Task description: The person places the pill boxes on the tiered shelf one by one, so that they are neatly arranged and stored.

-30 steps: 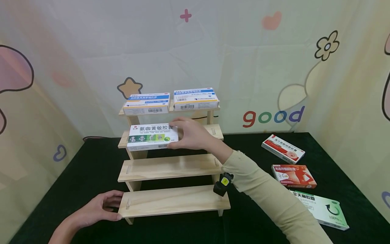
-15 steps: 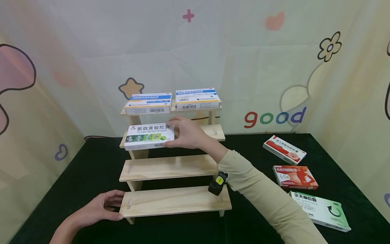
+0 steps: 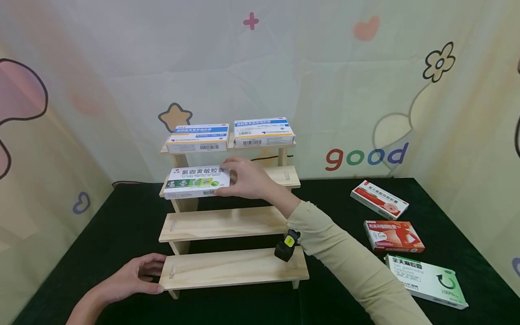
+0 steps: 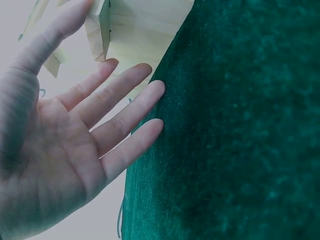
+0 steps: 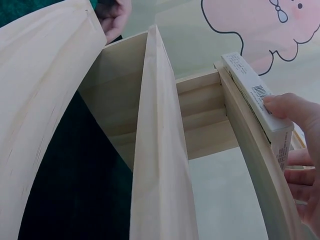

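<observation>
1. with my right hand (image 3: 249, 179) i am pinching the right end of the white and green medicine box (image 3: 195, 183), the thumb lying on its front face and the fingers behind.
2. the box is lying at the left end of the second shelf from the top (image 3: 280, 175), near the front edge.
3. my left hand (image 3: 130, 277) is resting by the left corner of the bottom shelf (image 3: 227, 268), its fingers spread and nearly straight, the thumb touching the corner.
4. if i am pushing too much to the left, the box may be slipping past the shelf end, because little wood is left there.
5. if my thumb is pressing unevenly, the box may be turning askew.
6. if my sleeve (image 3: 349, 257) or the wrist camera (image 3: 286, 246) is catching a lower shelf, the wooden stand (image 3: 233, 221) may be shifting, i think.
7. my fingers are covering the box's right end; i cannot tell whether its whole base is touching wood.
8. the left wrist view is cutting off my thumb tip, so its pressure is unclear.
</observation>
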A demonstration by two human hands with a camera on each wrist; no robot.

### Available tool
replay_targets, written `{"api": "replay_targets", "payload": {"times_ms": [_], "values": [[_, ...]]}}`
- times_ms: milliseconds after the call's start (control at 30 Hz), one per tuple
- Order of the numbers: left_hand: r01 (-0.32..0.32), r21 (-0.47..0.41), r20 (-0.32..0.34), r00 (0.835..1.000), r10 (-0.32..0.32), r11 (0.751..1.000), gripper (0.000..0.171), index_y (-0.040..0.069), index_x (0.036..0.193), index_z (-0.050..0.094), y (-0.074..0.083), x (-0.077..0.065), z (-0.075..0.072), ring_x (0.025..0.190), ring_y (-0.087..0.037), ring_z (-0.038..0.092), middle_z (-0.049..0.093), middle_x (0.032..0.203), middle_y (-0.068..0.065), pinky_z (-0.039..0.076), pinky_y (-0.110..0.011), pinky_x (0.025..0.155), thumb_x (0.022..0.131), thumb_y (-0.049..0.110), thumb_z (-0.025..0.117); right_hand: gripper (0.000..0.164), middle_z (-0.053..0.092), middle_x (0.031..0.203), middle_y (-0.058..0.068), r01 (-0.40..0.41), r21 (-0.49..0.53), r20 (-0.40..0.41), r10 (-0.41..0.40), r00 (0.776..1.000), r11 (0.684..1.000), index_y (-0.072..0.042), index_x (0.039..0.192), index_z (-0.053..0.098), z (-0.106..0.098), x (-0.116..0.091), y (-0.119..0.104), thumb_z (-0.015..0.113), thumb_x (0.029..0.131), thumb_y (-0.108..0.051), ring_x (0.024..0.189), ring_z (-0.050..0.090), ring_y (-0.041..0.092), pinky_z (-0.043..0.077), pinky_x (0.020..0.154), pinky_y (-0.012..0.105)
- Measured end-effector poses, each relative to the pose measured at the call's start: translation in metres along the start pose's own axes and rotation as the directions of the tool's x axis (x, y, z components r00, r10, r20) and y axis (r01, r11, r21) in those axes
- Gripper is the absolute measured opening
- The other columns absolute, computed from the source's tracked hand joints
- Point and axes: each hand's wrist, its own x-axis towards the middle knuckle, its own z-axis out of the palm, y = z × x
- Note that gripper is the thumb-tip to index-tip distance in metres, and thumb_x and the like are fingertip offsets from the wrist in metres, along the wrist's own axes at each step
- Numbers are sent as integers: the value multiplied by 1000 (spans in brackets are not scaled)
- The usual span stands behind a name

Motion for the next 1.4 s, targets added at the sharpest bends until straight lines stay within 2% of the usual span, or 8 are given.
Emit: {"api": "replay_targets", "payload": {"times_ms": [500, 900, 1067, 1267, 1400], "values": [[-2, 4, 0, 1000, 2, 1000, 58, -13, 128, 33, 0, -1, 0, 108, -37, 51, 46, 123, -31, 44, -51, 86, 85, 13, 61, 65, 53, 122, 4, 8, -43, 6, -8, 1000, 999, -8, 124, 54, 5, 2, -5, 69, 74, -46, 100, 50, 12, 43, 82, 24], [-8, 1, -3, 1000, 8, 1000, 57, -13, 128, 33, 0, -1, 1, 107, -36, 51, 47, 123, -29, 44, -51, 86, 85, 13, 61, 64, 53, 121, 3, 33, -75, 15, -32, 999, 997, -8, 126, 50, 6, 3, -6, 66, 77, -46, 95, 49, 11, 43, 78, 23], [-3, 7, -1, 1000, 3, 1000, 58, -13, 128, 33, 2, -1, 0, 107, -36, 51, 47, 123, -30, 44, -51, 86, 84, 13, 61, 71, 51, 125, 4, 34, -80, 25, -32, 999, 996, -8, 130, 46, 1, 2, -5, 67, 76, -49, 98, 48, 12, 42, 84, 26], [7, 9, -7, 1000, -7, 1000, 58, -13, 128, 33, 1, 1, -1, 107, -37, 51, 47, 123, -30, 44, -50, 86, 84, 13, 62, 72, 46, 132, 3, 37, -98, 44, -33, 998, 994, -10, 132, 45, -6, -5, -3, 65, 76, -51, 115, 45, 15, 37, 97, 31], [11, 11, -7, 1000, -11, 1000, 58, -13, 128, 33, 0, 1, -1, 107, -37, 51, 47, 123, -30, 44, -50, 86, 84, 13, 62, 71, 44, 135, 3, 26, -91, 51, -22, 998, 996, -12, 133, 43, -11, -11, 0, 64, 76, -50, 121, 41, 16, 35, 99, 33]]}}
